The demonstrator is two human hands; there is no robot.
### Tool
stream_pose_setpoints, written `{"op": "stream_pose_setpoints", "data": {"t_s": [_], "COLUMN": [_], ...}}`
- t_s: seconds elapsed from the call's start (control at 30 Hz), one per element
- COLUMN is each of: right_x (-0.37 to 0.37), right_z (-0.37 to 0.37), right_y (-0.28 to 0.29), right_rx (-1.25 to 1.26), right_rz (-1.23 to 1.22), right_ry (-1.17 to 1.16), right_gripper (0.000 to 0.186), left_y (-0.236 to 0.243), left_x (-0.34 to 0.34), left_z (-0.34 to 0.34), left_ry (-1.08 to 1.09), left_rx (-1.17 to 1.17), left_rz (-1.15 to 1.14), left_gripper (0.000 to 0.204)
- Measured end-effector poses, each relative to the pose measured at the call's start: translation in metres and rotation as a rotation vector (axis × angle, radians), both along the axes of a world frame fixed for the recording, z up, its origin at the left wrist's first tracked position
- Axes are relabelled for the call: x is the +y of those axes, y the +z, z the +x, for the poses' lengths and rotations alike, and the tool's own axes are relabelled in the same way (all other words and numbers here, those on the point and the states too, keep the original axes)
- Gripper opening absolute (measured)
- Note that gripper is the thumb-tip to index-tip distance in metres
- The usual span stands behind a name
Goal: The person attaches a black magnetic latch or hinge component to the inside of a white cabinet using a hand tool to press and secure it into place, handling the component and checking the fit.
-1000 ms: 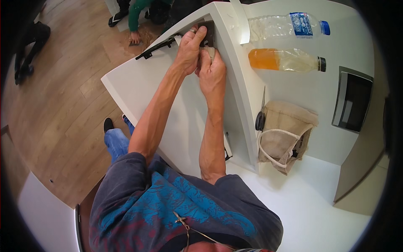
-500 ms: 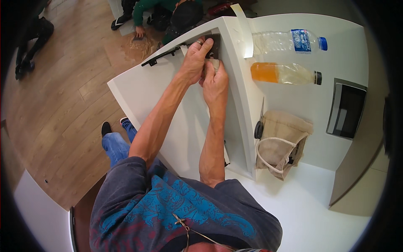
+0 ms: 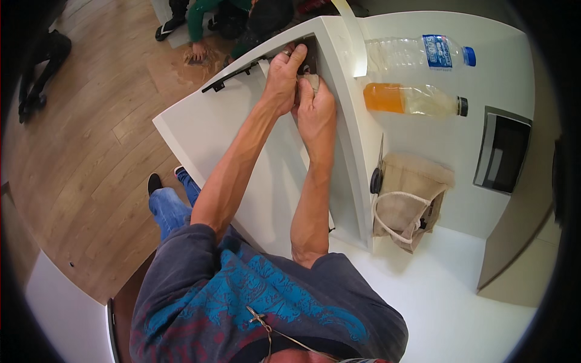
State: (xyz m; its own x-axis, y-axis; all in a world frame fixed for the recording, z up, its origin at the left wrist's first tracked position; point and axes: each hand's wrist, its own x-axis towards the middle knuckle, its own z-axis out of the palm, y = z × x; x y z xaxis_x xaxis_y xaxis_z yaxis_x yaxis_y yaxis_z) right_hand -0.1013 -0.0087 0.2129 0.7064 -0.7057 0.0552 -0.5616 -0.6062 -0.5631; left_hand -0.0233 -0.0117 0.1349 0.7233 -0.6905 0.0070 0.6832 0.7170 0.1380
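Both my hands are together at the far inside corner of a white cabinet (image 3: 357, 175). My left hand (image 3: 282, 80) is closed, its thumb pressed on a dark flat plate (image 3: 311, 55) that reaches into the corner. Just to the right and nearer, my right hand (image 3: 316, 115) pinches a small beige piece (image 3: 312, 79) against the plate's near end. My fingertips are mostly hidden behind my thumbs. A white door panel (image 3: 193, 124) lies below my forearms, and a black metal fitting (image 3: 233, 78) runs along its far edge.
On the white top to the right lie a clear bottle (image 3: 399, 54), a bottle of orange liquid (image 3: 387, 98), scissors (image 3: 376, 178) and a beige cloth bag (image 3: 411, 187). A white strip (image 3: 354, 39) hangs over the edge. Beyond, a person's hand (image 3: 198, 49) works on a brown board (image 3: 181, 63).
My view has shifted slightly. My hands stay in the same corner, the right one a little lower and further right. The other person's hand has moved slightly on the board.
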Motion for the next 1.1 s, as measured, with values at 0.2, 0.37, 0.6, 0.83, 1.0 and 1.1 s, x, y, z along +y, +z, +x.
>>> {"op": "stream_pose_setpoints", "data": {"t_s": [0.2,0.37,0.6,0.83,1.0,1.1], "right_x": [-0.002,0.015,0.02,0.022,0.018,0.017], "right_z": [-0.018,-0.022,-0.017,-0.014,-0.025,-0.033], "right_y": [0.008,0.016,0.02,0.03,0.03,0.023], "right_rx": [-0.075,-0.107,-0.096,-0.032,-0.013,-0.015], "right_rz": [0.152,0.186,0.178,0.184,0.149,0.209], "right_ry": [0.088,0.016,-0.035,-0.057,-0.054,-0.05], "right_gripper": [0.031,0.03,0.028,0.03,0.028,0.028], "left_y": [0.007,0.006,0.01,0.0,0.014,0.004], "left_x": [0.002,0.007,0.006,0.006,0.017,0.018], "left_z": [0.005,0.0,-0.001,0.009,0.007,0.01], "left_ry": [-0.038,-0.079,-0.063,-0.118,-0.064,-0.052], "left_rx": [0.032,0.049,0.105,0.031,0.016,-0.029], "left_rz": [-0.045,-0.062,-0.047,-0.09,-0.126,-0.091], "left_gripper": [0.035,0.038,0.034,0.036,0.039,0.036]}}
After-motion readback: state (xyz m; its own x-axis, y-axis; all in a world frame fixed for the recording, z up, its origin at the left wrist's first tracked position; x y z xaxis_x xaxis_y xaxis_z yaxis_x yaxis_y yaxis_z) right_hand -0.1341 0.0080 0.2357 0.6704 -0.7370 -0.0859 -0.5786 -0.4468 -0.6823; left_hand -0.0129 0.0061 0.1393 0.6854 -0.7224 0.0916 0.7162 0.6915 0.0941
